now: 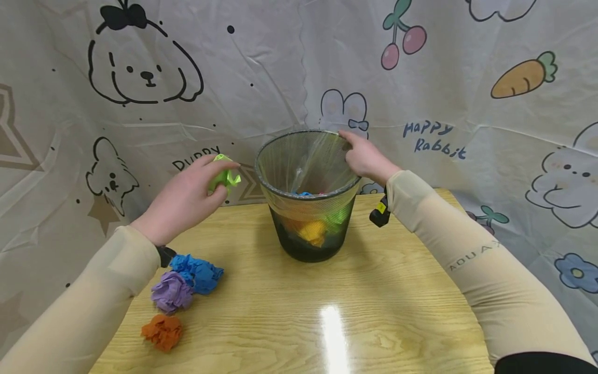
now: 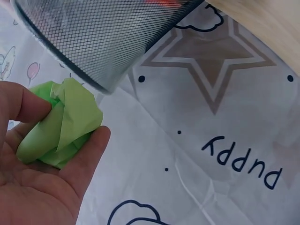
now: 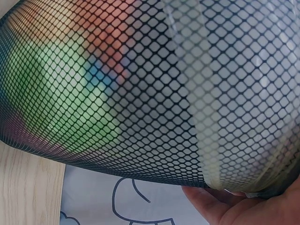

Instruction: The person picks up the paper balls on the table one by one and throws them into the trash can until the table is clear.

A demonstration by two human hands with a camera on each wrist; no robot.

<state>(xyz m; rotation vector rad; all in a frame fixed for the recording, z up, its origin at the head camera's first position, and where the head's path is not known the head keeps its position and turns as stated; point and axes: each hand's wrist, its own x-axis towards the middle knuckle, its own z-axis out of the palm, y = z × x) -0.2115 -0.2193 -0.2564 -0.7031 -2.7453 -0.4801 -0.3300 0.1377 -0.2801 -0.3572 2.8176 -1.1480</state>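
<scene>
A crumpled light-green paper ball point(image 2: 70, 122) is pinched between the thumb and fingers of my left hand point(image 1: 189, 195), up in the air left of the bin. My right hand point(image 1: 366, 153) grips the right side of the rim of a black mesh wastebasket point(image 1: 310, 249), which has a clear plastic liner. Crumpled paper in orange, yellow, green and blue shows through the mesh, low in the bin. In the right wrist view, fingers point(image 3: 211, 204) of my right hand rest against the outside of the mesh near the rim.
On the table's left side lie a blue paper ball point(image 1: 198, 272), a purple one point(image 1: 172, 292) touching it, and an orange one point(image 1: 162, 332) nearer the front. A printed cloth point(image 1: 280, 62) hangs behind the wooden table point(image 1: 289, 317).
</scene>
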